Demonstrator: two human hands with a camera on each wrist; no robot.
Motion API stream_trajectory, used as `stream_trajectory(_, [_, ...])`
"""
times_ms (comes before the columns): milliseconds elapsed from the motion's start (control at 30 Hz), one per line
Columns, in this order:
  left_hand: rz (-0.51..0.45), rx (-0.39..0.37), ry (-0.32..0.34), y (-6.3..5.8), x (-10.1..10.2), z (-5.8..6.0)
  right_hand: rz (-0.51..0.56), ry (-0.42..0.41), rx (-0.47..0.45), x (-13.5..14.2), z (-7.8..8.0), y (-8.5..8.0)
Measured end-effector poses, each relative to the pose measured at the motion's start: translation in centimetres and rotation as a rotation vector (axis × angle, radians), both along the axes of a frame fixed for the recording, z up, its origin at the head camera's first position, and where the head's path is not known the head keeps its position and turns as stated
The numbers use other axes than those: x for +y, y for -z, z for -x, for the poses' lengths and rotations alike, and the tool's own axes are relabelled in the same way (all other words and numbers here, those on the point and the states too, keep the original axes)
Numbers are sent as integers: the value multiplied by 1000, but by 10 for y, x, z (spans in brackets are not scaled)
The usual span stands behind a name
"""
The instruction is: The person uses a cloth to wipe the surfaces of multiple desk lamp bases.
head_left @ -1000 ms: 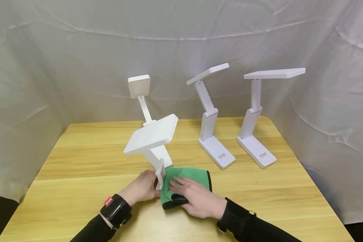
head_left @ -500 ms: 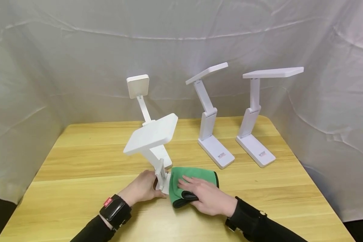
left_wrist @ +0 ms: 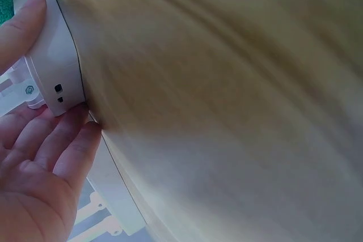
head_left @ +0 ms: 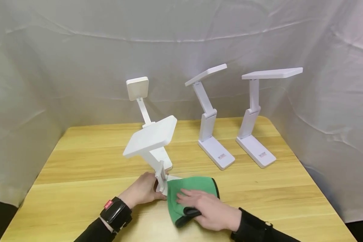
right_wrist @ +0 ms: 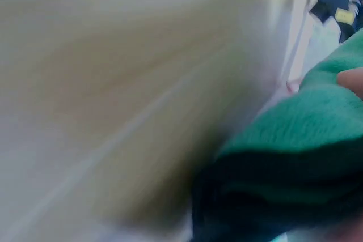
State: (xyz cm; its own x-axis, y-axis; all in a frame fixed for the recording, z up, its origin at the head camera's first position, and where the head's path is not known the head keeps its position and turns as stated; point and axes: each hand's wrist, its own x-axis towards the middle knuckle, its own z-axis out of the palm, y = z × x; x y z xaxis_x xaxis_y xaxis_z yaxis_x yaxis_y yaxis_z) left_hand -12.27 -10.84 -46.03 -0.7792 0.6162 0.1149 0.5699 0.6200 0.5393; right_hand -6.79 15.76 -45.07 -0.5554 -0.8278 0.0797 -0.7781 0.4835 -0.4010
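- A white plastic folding lamp with a flat, slanted top [head_left: 151,136] stands on the yellow wooden worktop [head_left: 87,161], left of the middle and well away from the far edge.
- The left hand [head_left: 143,190] grips the bottom part of this lamp. Its thumb presses one side, and its bent fingers hold at the end (the left wrist view shows two small dark holes [left_wrist: 58,92] there).
- The right hand [head_left: 208,210] holds a soft green cloth with a black edge [head_left: 196,184]. Its fingers lie over the top, and the folded cloth is tucked by the thumb side, where the right wrist view is blurry.
- The cloth lies over part of the lamp's base, and a thin white strip peeks out past it.
- Behind the near lamp, closer to the far edge, is a white lamp with a small square top [head_left: 138,89].
- Near the far right corner stand a white lamp with a tipped top [head_left: 208,126] and a white lamp with an almost level top [head_left: 250,122].
- A shiny grey cloth wall [head_left: 169,30] hangs past the far edge.
- A black band [head_left: 116,213] goes around the left wrist.
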Motion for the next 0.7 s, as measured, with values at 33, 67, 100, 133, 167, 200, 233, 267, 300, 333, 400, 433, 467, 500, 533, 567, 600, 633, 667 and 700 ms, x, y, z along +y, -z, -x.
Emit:
stream_trajectory(33, [-3, -6, 1, 0, 1, 1, -1, 26, -11, 4, 1, -1])
stream_trajectory(67, [-6, -10, 0, 0, 1, 1, -5, 53, -18, 7, 4, -2])
stream_trajectory(100, [-8, -11, -2, 0, 2, 2, -10, 79, -21, 9, 8, -3])
stream_trajectory(133, [-9, -10, -5, 0, 2, 2, -21, 95, -16, 8, 12, -4])
stream_trajectory(167, [-9, -9, -8, 0, 2, 3, -32, 101, -10, 5, 17, -5])
stream_trajectory(200, [-7, -10, -9, 0, 2, 3, -40, 100, 0, 0, 21, -5])
stream_trajectory(233, [-3, -12, -10, 0, 2, 3, -48, 90, 11, -6, 24, -6])
stream_trajectory(267, [2, -14, -10, 0, 3, 3, -57, 75, 32, -12, 25, -6])
stream_trajectory(300, [6, -11, -8, 0, 3, 3, -63, 61, 51, -17, 26, -6])
stream_trajectory(333, [10, -5, -6, 1, 3, 3, -71, 46, 73, -22, 25, -5])
stream_trajectory(400, [16, 13, -3, 1, 3, 2, -82, 18, 103, -27, 21, -5])
stream_trajectory(433, [18, 22, -4, 1, 3, 2, -87, 4, 111, -27, 18, -5])
stream_trajectory(467, [15, 28, -9, 1, 2, 2, -89, -10, 117, -26, 15, -4])
stream_trajectory(500, [11, 30, -11, 1, 2, 1, -86, -19, 113, -23, 12, -4])
stream_trajectory(533, [5, 26, -15, 1, 1, 1, -83, -26, 102, -19, 9, -4])
stream_trajectory(567, [1, 20, -19, 1, 1, 1, -78, -28, 79, -15, 6, -4])
stream_trajectory(600, [-4, 13, -20, 1, 1, 0, -72, -21, 57, -10, 4, -4])
stream_trajectory(633, [-7, 2, -21, 1, 1, 0, -68, -5, 34, -5, 3, -4])
stream_trajectory(667, [-9, -8, -21, 1, 2, 0, -67, 17, 13, 0, 3, -5])
stream_trajectory(700, [-10, -16, -19, 1, 2, -1, -68, 44, -7, 5, 4, -6])
